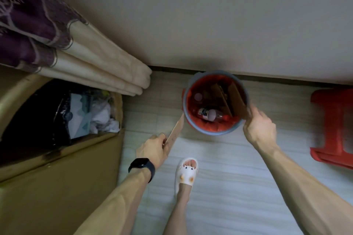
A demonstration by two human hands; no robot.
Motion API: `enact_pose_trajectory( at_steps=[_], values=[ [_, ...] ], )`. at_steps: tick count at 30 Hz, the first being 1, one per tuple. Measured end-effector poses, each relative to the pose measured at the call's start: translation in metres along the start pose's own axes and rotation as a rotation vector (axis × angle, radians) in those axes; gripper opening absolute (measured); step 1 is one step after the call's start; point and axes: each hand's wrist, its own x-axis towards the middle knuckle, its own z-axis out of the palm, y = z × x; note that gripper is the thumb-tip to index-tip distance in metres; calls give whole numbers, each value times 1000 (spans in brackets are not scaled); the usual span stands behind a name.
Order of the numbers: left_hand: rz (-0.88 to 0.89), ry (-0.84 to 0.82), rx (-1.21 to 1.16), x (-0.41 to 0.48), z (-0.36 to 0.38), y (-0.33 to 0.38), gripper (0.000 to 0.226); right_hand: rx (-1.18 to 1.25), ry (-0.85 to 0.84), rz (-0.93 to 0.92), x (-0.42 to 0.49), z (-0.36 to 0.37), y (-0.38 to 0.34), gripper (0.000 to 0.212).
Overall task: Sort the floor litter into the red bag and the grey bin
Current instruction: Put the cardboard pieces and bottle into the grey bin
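Inside red bag [211,129], cardboard [236,99] and bottle [209,114]

the bin [214,133] has a grey-blue rim, and the bag [212,125] lining it is bright red. the cardboard sheet [237,99] and the cardboard strip [174,133] are plain brown. the curtain [38,15] is dark purple with a pale branching pattern, then cream lower down. the stool [332,126] is red, the slipper [186,173] white with orange spots, the watch [142,164] black, and the floor [229,168] pale with faint stripes.
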Motion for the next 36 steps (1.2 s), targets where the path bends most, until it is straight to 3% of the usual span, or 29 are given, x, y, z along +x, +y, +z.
enact_pose_trajectory(
  at_steps=[4, 7, 10, 12, 14, 18, 20, 23, 27, 31, 36],
  values=[
    [177, -46, 118, -6, 3, 10, 23, 59, -67, -99, -31, 13, -5, 64],
    [330, -109, 207, -11, 6, 29, 27, 65, -302, -356, -69, 26, -7, 79],
    [432, -146, 175, -15, 11, 59, 24, -94, -461, -484, -104, 31, 9, 55],
    [461, -156, 153, -15, 16, 78, 23, -14, -459, -425, -119, 27, 23, 37],
    [473, -156, 133, -13, 19, 93, 25, 62, -431, -367, -129, 20, 43, 36],
    [514, -116, 32, -5, 28, 119, 27, 13, -287, -372, -143, 4, 85, 23],
    [518, 31, -53, -1, 33, 130, 31, 27, -96, -290, -139, -10, 101, 18],
    [368, 167, -130, 15, 30, 134, 49, 158, 163, -115, -128, -40, 112, 14],
    [201, 33, 139, 49, 24, 116, 62, 392, 392, -38, -108, -84, 101, 21],
    [141, -49, 252, 73, 30, 105, 66, 424, 606, -56, -79, -112, 79, 21],
    [97, -142, 298, 97, 41, 94, 76, 349, 667, -131, -39, -115, 42, 20]
  ],
)
